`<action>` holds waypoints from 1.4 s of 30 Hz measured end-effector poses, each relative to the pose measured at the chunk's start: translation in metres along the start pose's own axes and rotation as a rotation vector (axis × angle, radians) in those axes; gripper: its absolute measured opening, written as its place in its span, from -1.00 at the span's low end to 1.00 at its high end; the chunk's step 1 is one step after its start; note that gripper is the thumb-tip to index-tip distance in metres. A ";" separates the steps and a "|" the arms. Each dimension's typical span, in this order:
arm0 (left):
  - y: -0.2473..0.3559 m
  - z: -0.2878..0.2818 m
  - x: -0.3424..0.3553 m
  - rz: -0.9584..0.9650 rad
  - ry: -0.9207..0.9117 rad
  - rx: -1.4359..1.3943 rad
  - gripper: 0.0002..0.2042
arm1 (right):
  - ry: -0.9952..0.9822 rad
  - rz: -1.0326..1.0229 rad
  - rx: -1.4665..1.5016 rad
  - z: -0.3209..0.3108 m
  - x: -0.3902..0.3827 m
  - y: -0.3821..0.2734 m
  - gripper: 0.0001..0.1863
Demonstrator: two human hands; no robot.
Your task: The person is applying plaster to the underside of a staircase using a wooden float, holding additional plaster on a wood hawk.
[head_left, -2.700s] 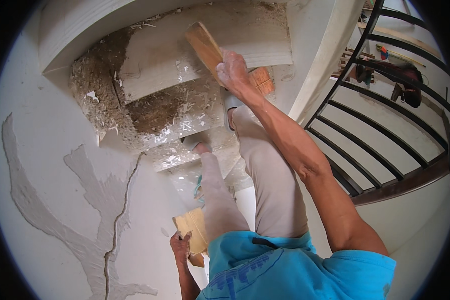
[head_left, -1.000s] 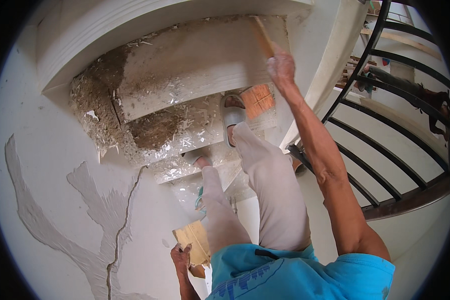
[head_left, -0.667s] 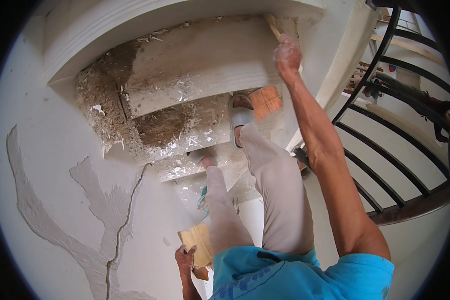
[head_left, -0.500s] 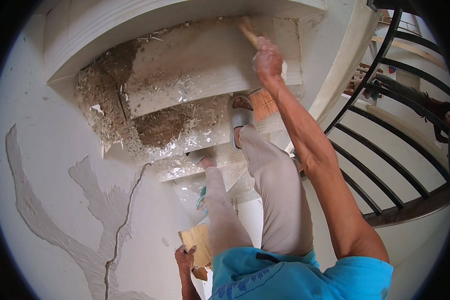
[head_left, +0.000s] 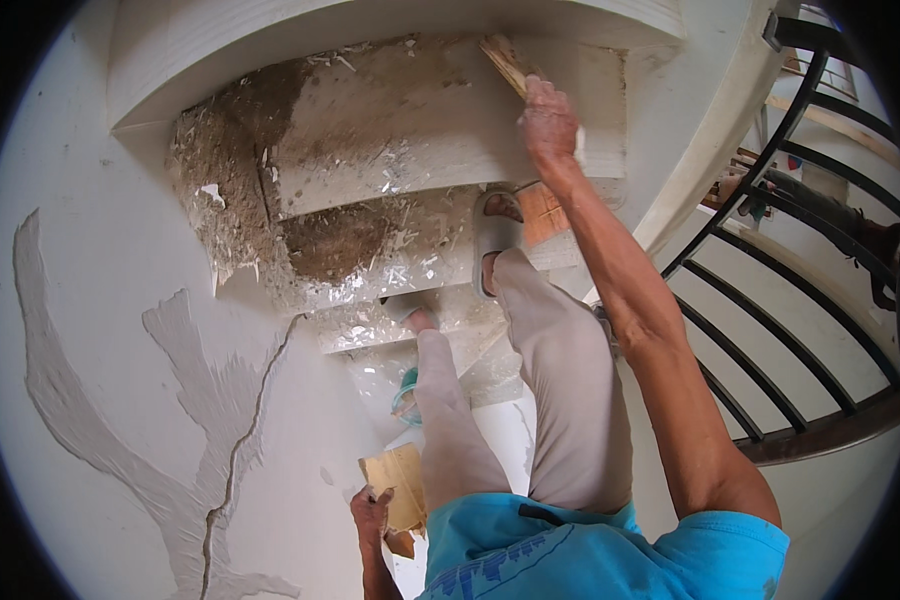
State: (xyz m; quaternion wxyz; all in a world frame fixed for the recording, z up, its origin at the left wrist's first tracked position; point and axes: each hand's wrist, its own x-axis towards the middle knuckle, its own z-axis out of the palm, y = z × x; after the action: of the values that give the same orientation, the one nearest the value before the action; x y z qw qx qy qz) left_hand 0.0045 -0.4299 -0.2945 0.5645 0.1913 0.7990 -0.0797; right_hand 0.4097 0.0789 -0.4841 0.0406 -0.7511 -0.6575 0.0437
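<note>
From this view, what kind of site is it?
Probably an indoor staircase under repair or finishing. Rough steps are strewn with mortar debris, a curved black railing runs on the right, and the wall shows a patched crack. The right hand holds a wooden float; the left hand holds a board.

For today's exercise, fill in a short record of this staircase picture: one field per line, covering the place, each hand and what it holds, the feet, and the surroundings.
Place: curved white plastered stair step, strewn with brown dirt and pale debris
Right hand: raised, gripping a flat tan wooden float against the step
Left hand: low by the hip, holding a tan wooden board
Feet: right foot in a grey sandal on a lower step
Wall: white plaster wall with a long crack
Railing: black metal curved banister on the right
</note>
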 end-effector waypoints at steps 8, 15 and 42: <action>-0.008 0.013 0.005 -0.031 -0.035 -0.105 -0.89 | -0.188 -0.298 0.160 0.005 -0.039 -0.147 -0.73; 0.008 -0.003 -0.001 -0.034 0.048 -0.203 -0.85 | -0.462 -0.385 0.353 -0.021 -0.083 -0.188 -0.60; -0.097 -0.015 0.020 0.020 0.054 -0.044 -0.82 | -0.025 -0.042 0.201 -0.017 -0.121 -0.148 -0.73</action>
State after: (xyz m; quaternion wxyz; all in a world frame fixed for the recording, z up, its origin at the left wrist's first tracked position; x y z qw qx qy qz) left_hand -0.0531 -0.5084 -0.3167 0.5474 0.1892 0.8136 -0.0514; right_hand 0.2502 -0.0210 -0.4486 0.1083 -0.7287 -0.6659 0.1181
